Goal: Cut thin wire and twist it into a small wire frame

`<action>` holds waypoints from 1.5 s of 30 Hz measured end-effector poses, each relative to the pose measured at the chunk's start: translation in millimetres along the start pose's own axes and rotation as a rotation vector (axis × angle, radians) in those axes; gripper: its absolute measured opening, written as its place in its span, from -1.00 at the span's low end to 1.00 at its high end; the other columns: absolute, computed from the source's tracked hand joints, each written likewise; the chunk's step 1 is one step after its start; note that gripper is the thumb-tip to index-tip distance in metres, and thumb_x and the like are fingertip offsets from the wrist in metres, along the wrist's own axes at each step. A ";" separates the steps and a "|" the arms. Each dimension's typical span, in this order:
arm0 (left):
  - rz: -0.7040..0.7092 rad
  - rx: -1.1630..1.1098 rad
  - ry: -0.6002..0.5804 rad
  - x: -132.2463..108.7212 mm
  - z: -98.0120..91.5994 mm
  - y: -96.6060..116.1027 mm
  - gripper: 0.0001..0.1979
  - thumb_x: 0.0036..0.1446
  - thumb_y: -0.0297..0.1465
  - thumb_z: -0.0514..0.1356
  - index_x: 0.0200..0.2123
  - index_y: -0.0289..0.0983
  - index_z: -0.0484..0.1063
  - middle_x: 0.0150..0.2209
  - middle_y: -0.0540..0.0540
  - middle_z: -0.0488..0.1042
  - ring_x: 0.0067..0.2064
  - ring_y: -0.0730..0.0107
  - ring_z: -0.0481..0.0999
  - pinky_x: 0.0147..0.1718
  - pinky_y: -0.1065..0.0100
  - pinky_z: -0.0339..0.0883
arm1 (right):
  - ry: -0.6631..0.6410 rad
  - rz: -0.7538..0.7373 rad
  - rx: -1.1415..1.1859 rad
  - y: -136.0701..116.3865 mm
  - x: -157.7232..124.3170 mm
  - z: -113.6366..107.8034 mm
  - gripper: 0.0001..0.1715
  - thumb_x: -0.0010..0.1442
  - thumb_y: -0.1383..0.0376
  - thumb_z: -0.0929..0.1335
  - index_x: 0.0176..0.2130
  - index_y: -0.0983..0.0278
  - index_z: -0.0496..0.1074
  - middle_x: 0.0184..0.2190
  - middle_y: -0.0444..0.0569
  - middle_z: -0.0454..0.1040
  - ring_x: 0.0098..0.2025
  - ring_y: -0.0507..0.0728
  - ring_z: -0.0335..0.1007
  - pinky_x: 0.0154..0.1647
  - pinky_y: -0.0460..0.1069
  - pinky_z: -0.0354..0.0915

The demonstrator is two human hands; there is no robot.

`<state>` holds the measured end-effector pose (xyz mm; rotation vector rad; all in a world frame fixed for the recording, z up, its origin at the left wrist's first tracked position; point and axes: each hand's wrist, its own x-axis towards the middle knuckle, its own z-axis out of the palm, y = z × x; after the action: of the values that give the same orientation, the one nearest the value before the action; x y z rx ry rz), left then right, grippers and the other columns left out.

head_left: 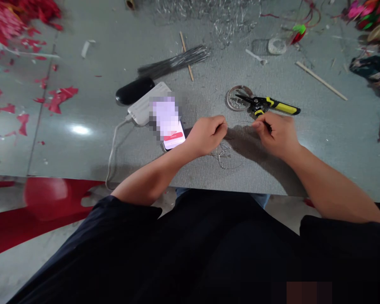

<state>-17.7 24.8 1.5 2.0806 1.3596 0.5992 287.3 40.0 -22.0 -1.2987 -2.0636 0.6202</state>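
My right hand (277, 133) is closed in a pinch on a thin wire (242, 123), just below the pliers. That wire runs across toward my left hand (209, 133), whose fingers are also closed, the tips hiding its end. Below and between the hands lie bent pieces of thin wire (221, 160). Black and yellow pliers (272, 104) rest on the table, jaws lying over a small round clear dish (236, 99). Beside my left wrist is a lit phone (174, 141), its screen partly blurred out.
A bundle of straight wires (174, 62) crosses a wooden stick (186, 55) behind a white power bank (145, 105) with a cable and a black case (134, 90). Red scraps (58, 99) litter the left. Tangled silver wire (221, 17) lies at the back, another stick (321, 80) at right.
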 end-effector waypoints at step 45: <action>0.053 0.109 -0.123 -5.8 6.9 2.0 -0.80 0.65 -0.39 0.25 -0.06 -0.19 0.70 -0.26 -0.11 0.72 -0.22 0.16 0.66 -0.09 0.13 0.44 | -0.091 -0.122 -0.048 3.3 -1.7 9.3 -0.45 0.75 -0.24 0.44 -0.12 0.09 0.63 -0.35 0.01 0.61 -0.35 0.27 0.46 -0.18 0.21 0.37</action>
<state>-14.1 17.3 -2.6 2.2082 1.2962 0.4189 283.3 39.3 -31.1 -1.1801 -2.2260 0.5877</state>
